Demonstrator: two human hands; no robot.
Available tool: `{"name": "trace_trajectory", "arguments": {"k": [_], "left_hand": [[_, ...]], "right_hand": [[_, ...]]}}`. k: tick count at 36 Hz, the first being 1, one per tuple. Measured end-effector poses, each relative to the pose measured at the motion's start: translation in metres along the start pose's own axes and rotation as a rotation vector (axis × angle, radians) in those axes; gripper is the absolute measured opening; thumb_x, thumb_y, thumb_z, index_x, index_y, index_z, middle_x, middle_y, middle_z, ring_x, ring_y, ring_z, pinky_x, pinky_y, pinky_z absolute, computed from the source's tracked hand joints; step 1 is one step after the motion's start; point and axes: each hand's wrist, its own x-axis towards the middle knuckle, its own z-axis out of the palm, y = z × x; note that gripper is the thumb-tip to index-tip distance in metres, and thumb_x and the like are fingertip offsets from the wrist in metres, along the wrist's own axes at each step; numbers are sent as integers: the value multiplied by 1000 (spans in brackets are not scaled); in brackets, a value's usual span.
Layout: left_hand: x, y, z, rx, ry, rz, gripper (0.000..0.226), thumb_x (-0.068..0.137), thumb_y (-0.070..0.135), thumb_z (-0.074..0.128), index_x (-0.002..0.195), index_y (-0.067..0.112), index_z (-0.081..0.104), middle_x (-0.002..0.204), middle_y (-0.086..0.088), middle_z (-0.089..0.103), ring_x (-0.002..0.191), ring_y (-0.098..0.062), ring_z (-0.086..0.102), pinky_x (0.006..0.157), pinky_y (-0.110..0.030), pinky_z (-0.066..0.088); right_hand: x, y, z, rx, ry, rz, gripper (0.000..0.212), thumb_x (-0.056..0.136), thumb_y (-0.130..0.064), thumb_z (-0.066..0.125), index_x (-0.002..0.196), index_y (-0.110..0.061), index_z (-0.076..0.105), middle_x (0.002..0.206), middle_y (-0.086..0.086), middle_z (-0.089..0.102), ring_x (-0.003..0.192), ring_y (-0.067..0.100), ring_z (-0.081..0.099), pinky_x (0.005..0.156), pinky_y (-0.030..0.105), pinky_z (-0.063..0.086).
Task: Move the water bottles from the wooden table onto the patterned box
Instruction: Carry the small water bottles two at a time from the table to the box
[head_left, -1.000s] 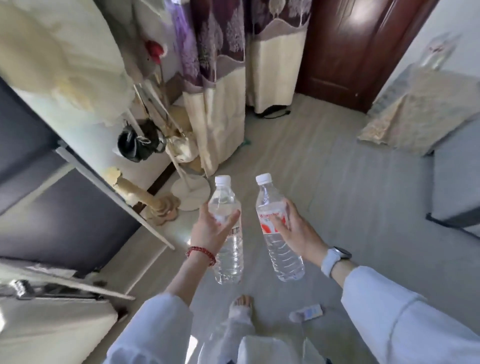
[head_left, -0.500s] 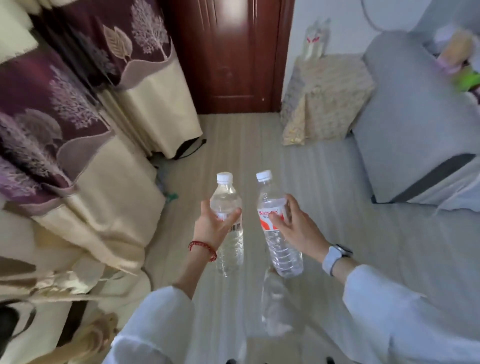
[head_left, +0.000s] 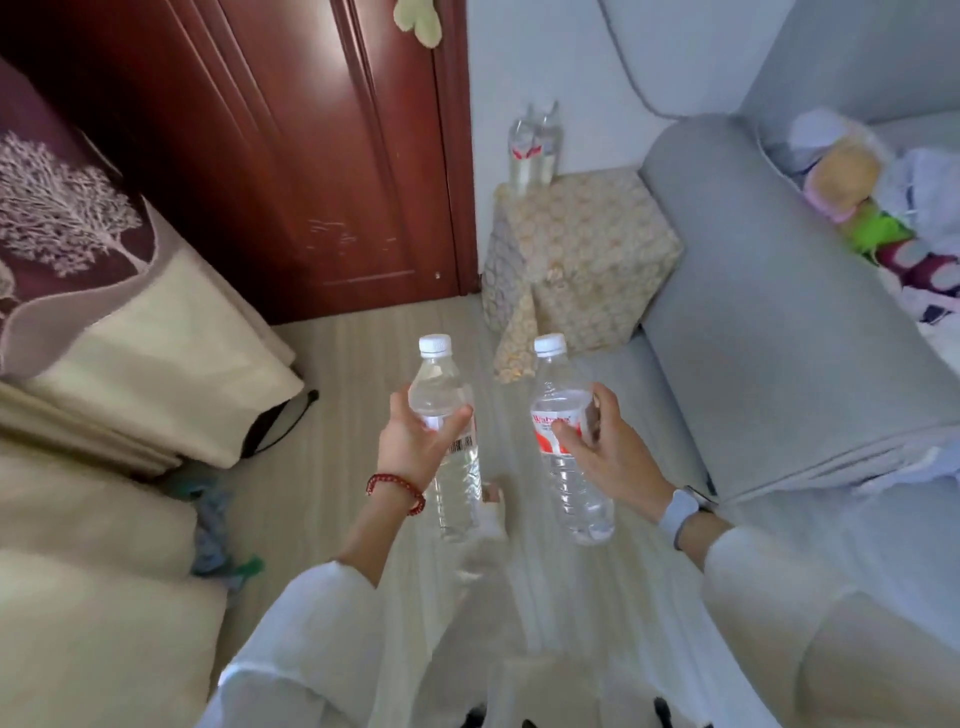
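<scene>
Your left hand (head_left: 415, 447) grips a clear bottle (head_left: 448, 436) showing a barcode, your right hand (head_left: 605, 449) grips a red-labelled bottle (head_left: 569, 441), lettering unreadable, patterned box (head_left: 587, 249) ahead carrying two bottles (head_left: 535, 148)

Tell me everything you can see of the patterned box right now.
The patterned box is a cube-like block wrapped in beige covering with a small pale round motif. It sits on the floor in the corner, between the dark red door and the grey sofa arm. Two clear bottles stand upright at its far left corner. A loose flap hangs off its near corner.
</scene>
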Motion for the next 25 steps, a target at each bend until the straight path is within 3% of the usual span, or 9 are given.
{"name": "trace_trajectory", "arguments": {"k": [4,8,13,18,20,23,25], "left_hand": [[98,35,21,-15,-38,1,48,77,36,69,108,12,42,77,13,52,74,-12,54,69,-27,40],[189,78,44,-31,-84,22,51,76,36,70,112,12,43,81,14,53,81,-14,55,73,-27,41],[279,140,84,-81,-191,68,54,75,29,73,117,13,43,90,12,56,88,-15,57,76,-28,44],[361,183,139,-151,-292,81,57,71,20,77,116,18,42,100,3,60,92,-15,59,80,-27,47],[392,197,165,-156,-305,62,59,68,20,79,113,22,40,98,3,61,90,-14,60,77,-26,48],[438,215,209,-127,-317,39,68,65,21,81,119,18,40,101,-1,61,89,-16,60,78,-28,50],[469,226,237,-97,-305,21,77,64,23,82,126,15,37,103,-2,60,91,-17,59,82,-31,50]], "right_hand": [[97,-12,-19,29,74,10,58,85,-41,58,130,-22,27,101,-10,56,89,18,58,80,36,46],[187,-24,-44,54,93,87,68,83,-44,58,136,-23,21,106,-1,57,95,25,60,87,45,48],[281,-32,-86,176,135,136,73,81,-38,63,138,-20,22,112,-11,49,100,15,56,93,40,49],[372,-17,-124,246,144,127,78,78,-33,68,138,-20,20,116,-6,48,102,14,54,94,33,47],[411,-6,-137,257,155,116,77,77,-27,71,136,-18,22,118,-3,47,99,13,54,88,26,46],[474,16,-158,229,151,129,72,77,-24,72,131,-14,26,107,2,49,74,3,49,66,14,40],[517,32,-170,228,130,148,71,76,-26,73,129,-14,27,106,3,49,75,6,49,66,16,39]]}}
